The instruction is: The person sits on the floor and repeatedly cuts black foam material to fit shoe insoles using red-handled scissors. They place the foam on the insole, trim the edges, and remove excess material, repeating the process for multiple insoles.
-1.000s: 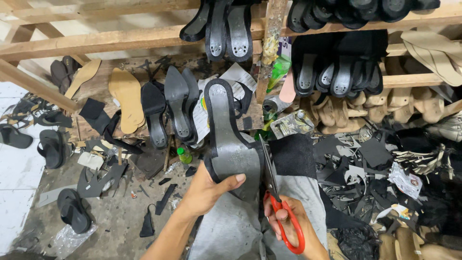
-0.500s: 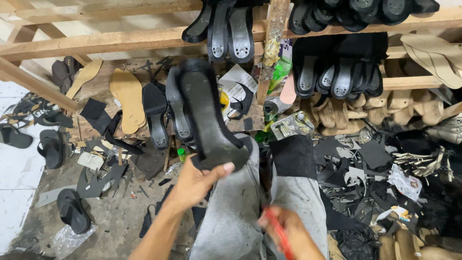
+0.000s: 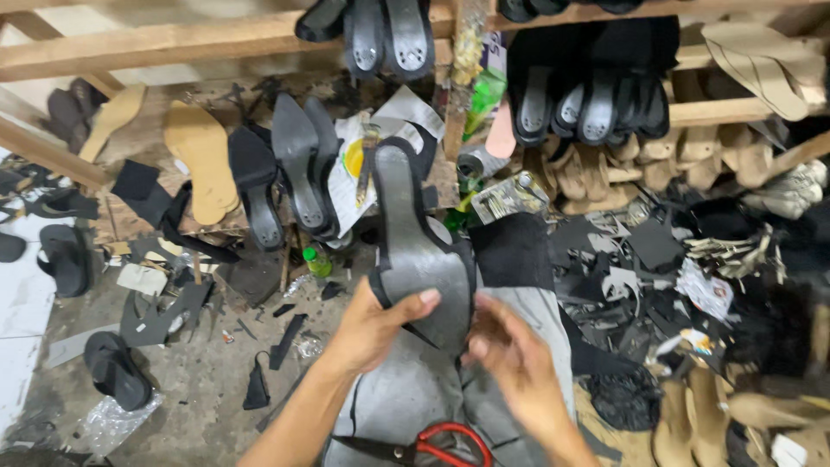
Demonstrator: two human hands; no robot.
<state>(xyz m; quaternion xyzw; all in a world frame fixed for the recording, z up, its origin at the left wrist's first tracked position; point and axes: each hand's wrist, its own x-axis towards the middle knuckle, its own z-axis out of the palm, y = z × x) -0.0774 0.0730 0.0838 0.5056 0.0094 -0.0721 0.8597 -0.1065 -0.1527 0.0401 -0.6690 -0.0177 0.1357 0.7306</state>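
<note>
Centre of frame: a dark grey moulded shoe sole with a narrow waist and black trimmed edge (image 3: 415, 259), held upright, heel end up, toe end down. My left hand (image 3: 376, 324) is clamped on its broad lower part, thumb across the face, fingers behind. My right hand (image 3: 510, 359) is loose and holding nothing, fingers spread just beside the sole's lower right edge; I cannot tell if it touches.

Under both hands, grey sheet material (image 3: 406, 406) is draped over the lap. On it, bottom centre, lie red-handled scissors with dark blades (image 3: 432, 448), set down, blades pointing left.

Risks as I judge them:
- Sole held by one hand only, low on its length; the tall upper end could swing or slip out if the thumb eases.
- Scissors sit loose on sloping sheet right below the wrists. A shift of the knees could slide them to the floor, or a forearm could come down on the blades.
- The black edge strip looks proud of the sole; a careless pinch could peel it.

Outward: a small green-capped bottle (image 3: 317, 261) on the concrete floor (image 3: 199, 380) left of centre, black offcuts (image 3: 622, 268) to the right, rows of black soles on the wooden racks (image 3: 173, 39) at top.
</note>
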